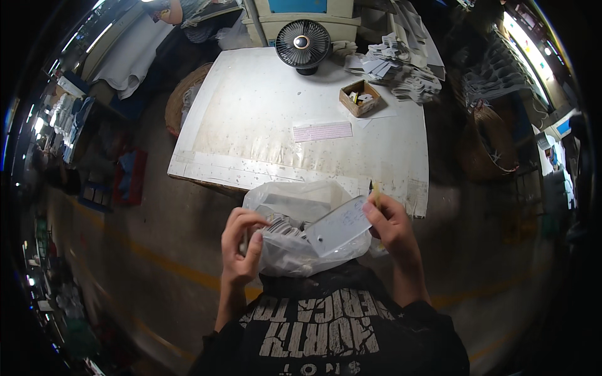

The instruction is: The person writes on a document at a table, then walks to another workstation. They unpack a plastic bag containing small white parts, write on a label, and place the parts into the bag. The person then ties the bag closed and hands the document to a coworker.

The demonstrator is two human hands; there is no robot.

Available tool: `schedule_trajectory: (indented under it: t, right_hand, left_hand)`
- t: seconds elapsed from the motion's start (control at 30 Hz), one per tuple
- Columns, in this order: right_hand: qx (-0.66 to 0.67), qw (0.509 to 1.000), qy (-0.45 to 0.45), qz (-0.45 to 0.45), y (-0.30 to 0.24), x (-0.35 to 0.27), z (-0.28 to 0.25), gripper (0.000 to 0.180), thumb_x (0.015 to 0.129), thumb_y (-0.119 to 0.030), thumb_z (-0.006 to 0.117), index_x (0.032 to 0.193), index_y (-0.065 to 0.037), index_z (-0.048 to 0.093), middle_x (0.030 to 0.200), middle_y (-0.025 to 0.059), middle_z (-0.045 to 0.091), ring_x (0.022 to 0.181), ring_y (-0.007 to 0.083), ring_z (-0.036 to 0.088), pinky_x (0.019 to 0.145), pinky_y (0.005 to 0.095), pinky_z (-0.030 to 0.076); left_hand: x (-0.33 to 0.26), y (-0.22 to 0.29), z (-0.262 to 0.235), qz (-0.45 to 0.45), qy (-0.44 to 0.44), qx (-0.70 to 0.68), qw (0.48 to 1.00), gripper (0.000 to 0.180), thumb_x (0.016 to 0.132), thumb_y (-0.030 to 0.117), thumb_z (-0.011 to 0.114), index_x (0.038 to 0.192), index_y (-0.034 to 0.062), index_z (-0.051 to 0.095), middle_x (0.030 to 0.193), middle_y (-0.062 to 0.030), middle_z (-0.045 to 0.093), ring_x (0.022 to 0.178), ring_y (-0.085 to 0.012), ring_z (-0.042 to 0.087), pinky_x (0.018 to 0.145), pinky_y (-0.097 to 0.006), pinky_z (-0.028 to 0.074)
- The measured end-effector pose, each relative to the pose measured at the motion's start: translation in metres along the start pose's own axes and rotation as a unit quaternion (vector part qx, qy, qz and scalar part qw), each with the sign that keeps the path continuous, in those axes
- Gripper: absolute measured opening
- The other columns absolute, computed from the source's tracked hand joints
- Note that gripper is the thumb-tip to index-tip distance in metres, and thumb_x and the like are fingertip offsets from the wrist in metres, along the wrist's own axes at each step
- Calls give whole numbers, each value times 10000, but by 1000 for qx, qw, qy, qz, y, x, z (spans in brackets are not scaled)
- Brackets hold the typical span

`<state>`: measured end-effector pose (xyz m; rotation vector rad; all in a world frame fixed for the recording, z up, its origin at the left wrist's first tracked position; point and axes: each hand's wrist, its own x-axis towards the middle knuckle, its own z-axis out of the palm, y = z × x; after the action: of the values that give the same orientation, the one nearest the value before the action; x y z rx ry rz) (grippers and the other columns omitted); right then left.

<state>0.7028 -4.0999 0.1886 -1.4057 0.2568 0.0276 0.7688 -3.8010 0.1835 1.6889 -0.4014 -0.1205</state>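
A clear plastic bag lies open in front of my body, by the table's near edge. Inside it are several thin striped pieces stacked close together. My left hand is at the bag's left side, fingers curved and thumb apart, its fingertips at the edge of the stack. My right hand pinches the upper right end of a pale card with blue handwriting and a small dark hole. The card slants down over the bag's opening. A thin dark-tipped, yellowish thing sticks up from the same fingers; its kind is unclear.
Before me stands a worn white table. On it are a black fan, a small box of little items, a pink printed strip and heaped pale cut pieces. Baskets flank the table; a red crate stands left.
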Motion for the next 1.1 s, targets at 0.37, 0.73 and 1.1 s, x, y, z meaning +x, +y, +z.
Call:
schedule_trajectory:
  t: [0.37, 0.73, 1.1]
  right_hand:
    - [168, 977, 44, -121, -9, -6, 30, 363, 1142, -304, 485, 956, -11, 594, 692, -21, 465, 597, 91, 400, 560, 284, 357]
    - [-96, 995, -38, 0, 19, -27, 50, 485, 1131, -356, 423, 817, -7, 548, 706, 39, 512, 669, 166, 487, 661, 346, 414]
    - [-140, 970, -201, 3, 4, -41, 28, 475, 1142, -302, 409, 816, 3, 571, 670, 63, 497, 658, 179, 491, 657, 344, 424]
  left_hand:
    - [34, -22, 25, -142, -294, -227, 918, 241, 1117, 172, 520, 1139, -37, 637, 1154, -93, 613, 1020, -188, 593, 914, -322, 480]
    - [35, -10, 21, 9, -506, -106, 856, 134, 1060, 105, 584, 1020, -12, 635, 951, -107, 586, 926, -257, 578, 880, -375, 462]
    - [36, 3, 9, -1, -551, -85, 830, 193, 1049, 137, 628, 995, -48, 643, 894, -138, 592, 833, -284, 589, 775, -391, 475]
